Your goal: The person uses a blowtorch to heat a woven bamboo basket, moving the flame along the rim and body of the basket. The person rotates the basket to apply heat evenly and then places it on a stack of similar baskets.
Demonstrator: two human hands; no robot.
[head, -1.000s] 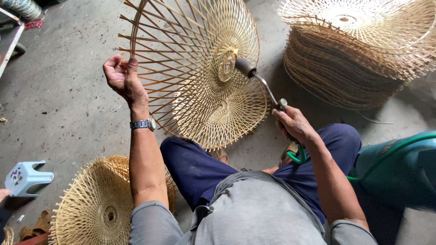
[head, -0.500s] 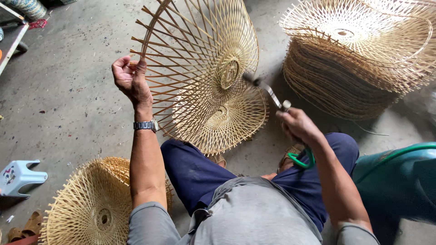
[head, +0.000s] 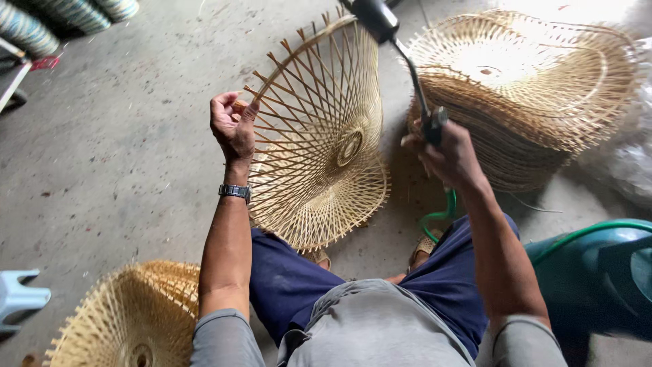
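My left hand [head: 233,126] grips the rim of a round woven bamboo frame [head: 319,136] and holds it up on edge above my knees, its spokes fanning out from a small woven hub. My right hand [head: 445,155] is shut on the handle of a gas torch [head: 401,51] with a thin metal neck and a dark nozzle raised at the top of the view, to the right of the frame's upper rim. A green hose [head: 438,214] runs down from the torch handle. No flame is visible.
A tall stack of similar bamboo frames [head: 523,88] stands at the right. Another woven frame [head: 132,312] lies at the lower left beside a pale plastic stool [head: 19,299]. A green container [head: 598,272] sits at my right. Rolled items [head: 61,17] lie at the top left on the concrete floor.
My left hand has tilted the bamboo frame more upright. My right hand has lifted the torch, its nozzle rising from the frame's hub to above the upper rim.
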